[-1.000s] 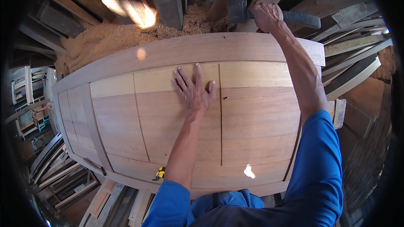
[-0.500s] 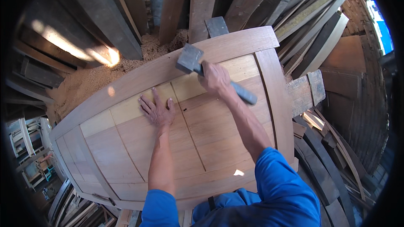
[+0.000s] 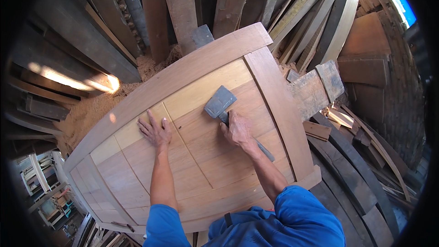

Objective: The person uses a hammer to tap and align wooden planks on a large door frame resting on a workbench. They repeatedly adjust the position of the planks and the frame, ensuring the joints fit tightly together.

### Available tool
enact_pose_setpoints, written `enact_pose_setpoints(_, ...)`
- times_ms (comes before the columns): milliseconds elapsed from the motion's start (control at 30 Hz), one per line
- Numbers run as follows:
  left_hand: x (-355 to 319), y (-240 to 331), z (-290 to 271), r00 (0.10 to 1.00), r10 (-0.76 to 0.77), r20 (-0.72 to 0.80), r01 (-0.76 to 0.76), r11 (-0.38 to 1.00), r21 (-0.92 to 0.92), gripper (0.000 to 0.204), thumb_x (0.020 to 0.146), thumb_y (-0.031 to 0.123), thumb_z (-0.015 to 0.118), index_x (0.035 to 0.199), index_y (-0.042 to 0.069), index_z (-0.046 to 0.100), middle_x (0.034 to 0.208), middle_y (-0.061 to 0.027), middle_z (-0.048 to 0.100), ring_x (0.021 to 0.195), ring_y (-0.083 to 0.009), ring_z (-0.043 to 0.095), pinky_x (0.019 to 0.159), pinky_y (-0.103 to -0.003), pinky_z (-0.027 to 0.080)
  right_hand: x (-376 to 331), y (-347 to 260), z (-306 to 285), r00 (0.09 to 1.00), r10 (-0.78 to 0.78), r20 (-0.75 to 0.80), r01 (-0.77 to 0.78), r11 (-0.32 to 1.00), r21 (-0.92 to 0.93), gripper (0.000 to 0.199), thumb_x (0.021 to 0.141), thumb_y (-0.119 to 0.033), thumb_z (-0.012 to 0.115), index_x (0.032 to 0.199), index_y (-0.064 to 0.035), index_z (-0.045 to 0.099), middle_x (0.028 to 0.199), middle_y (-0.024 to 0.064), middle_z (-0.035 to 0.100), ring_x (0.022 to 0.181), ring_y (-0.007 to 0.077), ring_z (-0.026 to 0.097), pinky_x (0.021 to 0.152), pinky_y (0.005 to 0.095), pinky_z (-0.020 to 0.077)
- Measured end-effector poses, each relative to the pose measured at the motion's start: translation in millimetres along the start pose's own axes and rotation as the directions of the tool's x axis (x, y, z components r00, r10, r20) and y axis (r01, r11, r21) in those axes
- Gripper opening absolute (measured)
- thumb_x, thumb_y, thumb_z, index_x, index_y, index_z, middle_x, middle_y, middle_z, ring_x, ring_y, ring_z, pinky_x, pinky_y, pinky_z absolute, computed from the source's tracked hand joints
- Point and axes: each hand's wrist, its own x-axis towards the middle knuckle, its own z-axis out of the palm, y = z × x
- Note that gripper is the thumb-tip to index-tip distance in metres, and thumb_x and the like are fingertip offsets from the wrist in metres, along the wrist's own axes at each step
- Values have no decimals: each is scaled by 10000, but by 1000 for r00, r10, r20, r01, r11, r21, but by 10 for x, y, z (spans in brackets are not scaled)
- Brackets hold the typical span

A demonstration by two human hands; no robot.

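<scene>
A wooden panelled door [image 3: 283,114] lies flat in front of me, with long frame pieces around several inset boards. My left hand [image 3: 155,131] rests on the boards near the far frame piece, fingers spread and nothing in them. A mallet [image 3: 220,101] with a dark, blocky head is in my right hand [image 3: 238,130], whose fingers wrap around the handle close to the head. The handle's end sticks out past my wrist toward the right. The mallet head is over the boards; I cannot tell whether it touches them.
Tall planks [image 3: 178,11] lean beyond the door's far edge, above a heap of sawdust [image 3: 93,112]. A worn timber support [image 3: 315,89] juts out on the right, and a grey block [image 3: 202,35] shows past the far edge. Stacked boards [image 3: 340,169] lie at the lower right.
My right hand has brought the mallet back from the far frame piece, nearer to me over the boards. My left hand stays spread on the door. The whole view has shifted somewhat.
</scene>
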Motion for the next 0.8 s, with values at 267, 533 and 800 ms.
enact_pose_setpoints(267,-32,136,-5,1000,0,16,0,1000,14,798,951,479,525,1607,200,166,1585,-369,118,1495,-498,76,1205,-582,81,63,86,-19,999,27,-33,-27,1000,9,339,839,-280,678,959,7,543,836,225,671,778,385,687,670,484,517)
enact_pose_setpoints(533,-119,255,-68,999,2,43,-3,1000,19,766,979,490,471,1611,202,149,1593,-367,92,1505,-481,56,1215,-561,71,-22,176,-36,996,23,-88,-22,1000,14,321,832,-252,683,975,-1,544,829,214,670,764,393,679,666,501,500)
enact_pose_setpoints(800,-338,171,-488,979,-100,180,100,995,13,747,997,492,434,1615,215,121,1606,-352,65,1508,-481,36,1215,-573,61,-329,-48,-87,997,66,-37,-67,997,-34,341,850,-281,687,1028,-29,544,940,227,689,878,392,695,764,474,525)
